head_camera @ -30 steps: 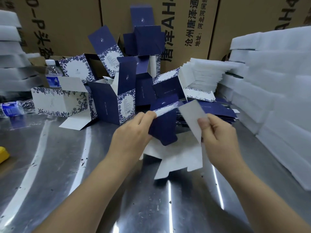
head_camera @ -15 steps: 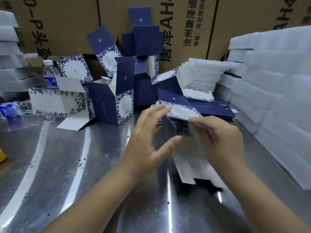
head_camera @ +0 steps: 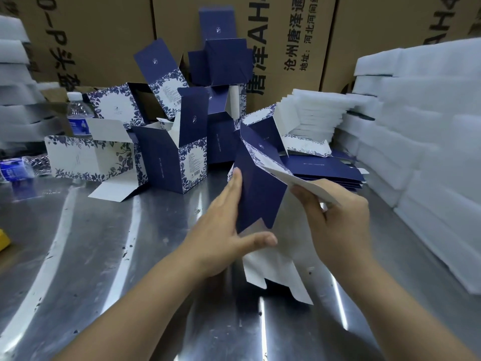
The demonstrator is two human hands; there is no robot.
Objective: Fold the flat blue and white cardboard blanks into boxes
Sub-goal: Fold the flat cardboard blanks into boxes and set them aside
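Observation:
A blue and white cardboard blank (head_camera: 261, 188) is held half opened above the steel table (head_camera: 104, 256). My left hand (head_camera: 223, 230) presses straight fingers against its dark blue left panel, thumb out beneath it. My right hand (head_camera: 335, 220) grips the white panel on the right side, fingers curled under it. White bottom flaps hang below the hands. A stack of flat blanks (head_camera: 328, 173) lies behind my right hand. Several folded boxes (head_camera: 177, 157) with open lids are piled at the back.
White foam sheets (head_camera: 429, 152) are stacked along the right side and at the far left. Brown cartons (head_camera: 104, 40) form the back wall. One water bottle (head_camera: 78, 115) stands at the left, another (head_camera: 18, 168) lies flat. A yellow object (head_camera: 4, 241) sits at the left edge.
The blank went from a flat piece pinched by both hands to a half-opened sleeve. My left hand's fingers straightened against the blue panel, and my right hand moved to the white side.

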